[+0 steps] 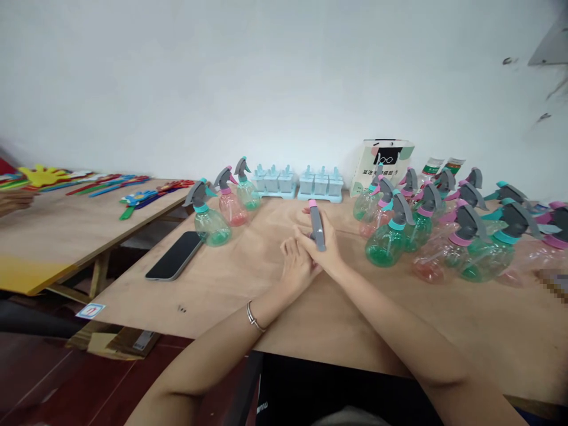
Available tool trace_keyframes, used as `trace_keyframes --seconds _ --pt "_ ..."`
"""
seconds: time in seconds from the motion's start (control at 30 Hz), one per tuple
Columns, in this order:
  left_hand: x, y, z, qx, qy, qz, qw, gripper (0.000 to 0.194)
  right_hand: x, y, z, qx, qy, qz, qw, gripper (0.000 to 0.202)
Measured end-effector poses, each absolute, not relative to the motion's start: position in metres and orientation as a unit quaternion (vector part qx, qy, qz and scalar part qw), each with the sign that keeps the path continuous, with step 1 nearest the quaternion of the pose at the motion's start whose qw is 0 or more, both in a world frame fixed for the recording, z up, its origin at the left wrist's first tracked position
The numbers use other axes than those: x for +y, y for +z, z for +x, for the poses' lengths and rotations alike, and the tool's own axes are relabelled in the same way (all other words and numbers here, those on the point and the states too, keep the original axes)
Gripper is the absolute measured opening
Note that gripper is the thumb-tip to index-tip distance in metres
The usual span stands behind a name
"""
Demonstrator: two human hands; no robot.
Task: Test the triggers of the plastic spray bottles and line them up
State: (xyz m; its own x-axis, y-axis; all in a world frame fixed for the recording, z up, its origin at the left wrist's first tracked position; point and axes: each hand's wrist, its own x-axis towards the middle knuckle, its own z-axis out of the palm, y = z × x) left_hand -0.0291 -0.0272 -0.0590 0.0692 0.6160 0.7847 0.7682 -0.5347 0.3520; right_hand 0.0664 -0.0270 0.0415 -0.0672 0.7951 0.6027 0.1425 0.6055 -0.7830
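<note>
My right hand (328,239) is closed around a grey trigger spray head (317,228) with a pink nozzle end, above the middle of the table. No bottle shows below the spray head. My left hand (296,263), with a silver bracelet at its wrist, lies against the lower side of my right hand. Its fingers are loosely bent and slightly apart, and nothing shows in them. To the left stand a green spray bottle (215,228), a pink spray bottle (231,207) and a smaller-looking green one (248,195). More green (385,245) and pink spray bottles (437,260) crowd the right.
A phone (174,257) lies on the wooden table (213,307) at the left. Pale blue ice-pop moulds (320,188) and a printed paper bag (377,168) stand by the wall. Another table (75,236) holds colourful hand-shaped toys (44,176); another person's hand (15,201) is there.
</note>
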Motion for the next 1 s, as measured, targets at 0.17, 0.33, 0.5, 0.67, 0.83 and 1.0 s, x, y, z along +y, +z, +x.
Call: trace_keyframes --seconds 0.17,0.33,0.5,0.67,0.83,1.0 --pt "-0.026 -0.038 -0.047 -0.405 -0.492 -0.760 0.125 0.082 -0.023 0.058 0.081 -0.676 0.284 -0.332 0.593 0.017" --pt "-0.009 0.003 -0.127 -0.424 -0.632 -0.597 0.254 0.067 -0.019 0.091 0.110 -0.679 0.366 -0.298 0.562 0.016" --pt "0.001 0.024 -0.209 -0.622 -0.661 -0.352 0.228 0.093 -0.010 0.101 0.128 -0.646 0.512 -0.252 0.507 0.031" --pt "0.012 0.014 -0.235 -0.690 -0.626 -0.355 0.077 0.096 -0.005 0.099 0.130 -0.608 0.541 -0.251 0.523 0.031" --pt "0.024 0.008 -0.227 -0.709 -0.581 -0.390 0.084 0.054 -0.009 0.105 0.127 -0.618 0.514 -0.269 0.531 0.039" --pt "0.030 0.001 -0.193 -0.623 -0.592 -0.508 0.049 0.044 -0.009 0.109 0.130 -0.605 0.507 -0.256 0.558 0.027"
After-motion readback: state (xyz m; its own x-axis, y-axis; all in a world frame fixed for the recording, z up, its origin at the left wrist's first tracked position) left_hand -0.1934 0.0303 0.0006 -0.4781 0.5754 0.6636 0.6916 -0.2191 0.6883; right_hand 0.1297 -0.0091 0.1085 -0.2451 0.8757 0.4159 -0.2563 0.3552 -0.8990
